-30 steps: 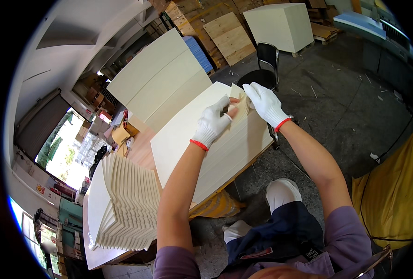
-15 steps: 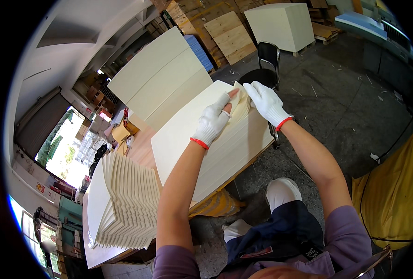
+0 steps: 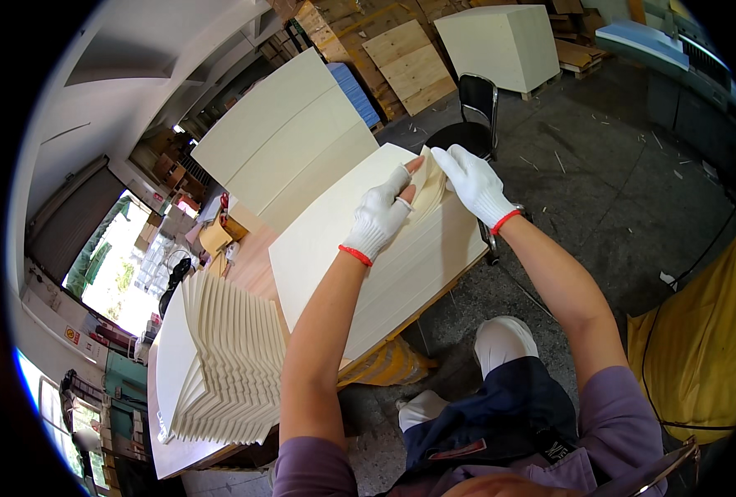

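Observation:
A tall stack of cream paper sheets (image 3: 384, 257) lies in front of me. At its far right corner, several sheets (image 3: 431, 195) are bent up in a curled bundle between my hands. My left hand (image 3: 382, 217), in a white glove with bare thumb and forefinger tips, grips the bundle from its left side. My gloved right hand (image 3: 470, 180) is closed on the bundle's outer edge, its fingers together. The sheets partly hide the fingertips of both hands.
Fanned, wavy sheets (image 3: 234, 364) are piled on the table (image 3: 256, 261) at left. Another large cream stack (image 3: 289, 137) stands beyond. Behind the corner is a black chair (image 3: 459, 137); farther back sits a pale block-shaped stack (image 3: 500, 50). Yellow cloth (image 3: 699, 331) hangs at right.
The bent sheets at the corner have shifted slightly to the right at their tip. Both hands stay almost in place.

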Motion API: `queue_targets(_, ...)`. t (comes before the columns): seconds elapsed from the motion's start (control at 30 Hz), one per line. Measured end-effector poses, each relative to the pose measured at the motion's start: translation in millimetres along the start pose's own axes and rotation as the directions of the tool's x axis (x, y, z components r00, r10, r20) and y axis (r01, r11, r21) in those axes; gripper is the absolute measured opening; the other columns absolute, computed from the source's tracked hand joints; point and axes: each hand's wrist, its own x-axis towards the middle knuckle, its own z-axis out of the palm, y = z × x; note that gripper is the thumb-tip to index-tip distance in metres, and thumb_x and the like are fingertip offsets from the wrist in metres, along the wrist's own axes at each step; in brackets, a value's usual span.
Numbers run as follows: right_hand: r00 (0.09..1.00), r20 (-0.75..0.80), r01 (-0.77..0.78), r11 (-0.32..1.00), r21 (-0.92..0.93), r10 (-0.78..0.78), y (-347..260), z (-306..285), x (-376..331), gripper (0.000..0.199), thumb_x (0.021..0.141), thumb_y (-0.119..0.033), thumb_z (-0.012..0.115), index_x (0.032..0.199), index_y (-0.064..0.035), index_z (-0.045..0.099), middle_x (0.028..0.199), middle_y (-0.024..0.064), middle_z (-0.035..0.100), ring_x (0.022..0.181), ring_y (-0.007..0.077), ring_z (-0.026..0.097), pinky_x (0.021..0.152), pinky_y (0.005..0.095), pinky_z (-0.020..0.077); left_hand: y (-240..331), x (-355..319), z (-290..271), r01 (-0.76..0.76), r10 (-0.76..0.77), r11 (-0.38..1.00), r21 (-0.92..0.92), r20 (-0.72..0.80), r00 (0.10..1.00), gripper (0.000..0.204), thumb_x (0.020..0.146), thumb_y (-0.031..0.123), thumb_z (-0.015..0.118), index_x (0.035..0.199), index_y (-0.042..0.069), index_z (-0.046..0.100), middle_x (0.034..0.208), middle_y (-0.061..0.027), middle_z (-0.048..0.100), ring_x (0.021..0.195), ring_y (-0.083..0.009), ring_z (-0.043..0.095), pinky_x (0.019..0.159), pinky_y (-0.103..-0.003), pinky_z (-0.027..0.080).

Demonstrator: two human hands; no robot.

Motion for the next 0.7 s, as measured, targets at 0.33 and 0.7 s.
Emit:
queue_targets(0.33, 0.999, -0.036, 0.021, 1.000, 0.004, -0.021, 5.3, 2.5, 0.6, 0.053, 0.100, -0.053, 0.042, 0.092, -0.0035, 0.059, 0.080, 0.0153, 0.065, 0.080, 0.0335, 0.065, 0.073, 0.0403, 0.0469, 2.5, 0.7, 0.2, 0.027, -0.033, 0.991, 0.129, 0.046, 0.998, 0.036, 0.088, 0.031, 0.072, 0.121, 0.019, 0.065, 0.102, -0.0120, 0.072, 0.095, -0.0263, 0.068, 0.086, -0.036, 0.050)
queue_targets(0.7, 1.000, -0.021, -0.011, 0.998, 0.055, 0.013, 0.5, 0.4, -1.1, 0.054, 0.099, -0.054, 0.043, 0.092, -0.0034, 0.059, 0.077, 0.0152, 0.064, 0.077, 0.0323, 0.064, 0.074, 0.0395, 0.0472, 3.0, -0.1, 0.0, 0.018, -0.021, 0.994, 0.104, 0.031, 0.999, 0.036, 0.091, 0.029, 0.067, 0.126, 0.020, 0.064, 0.095, -0.0140, 0.071, 0.088, -0.0267, 0.069, 0.082, -0.037, 0.051)
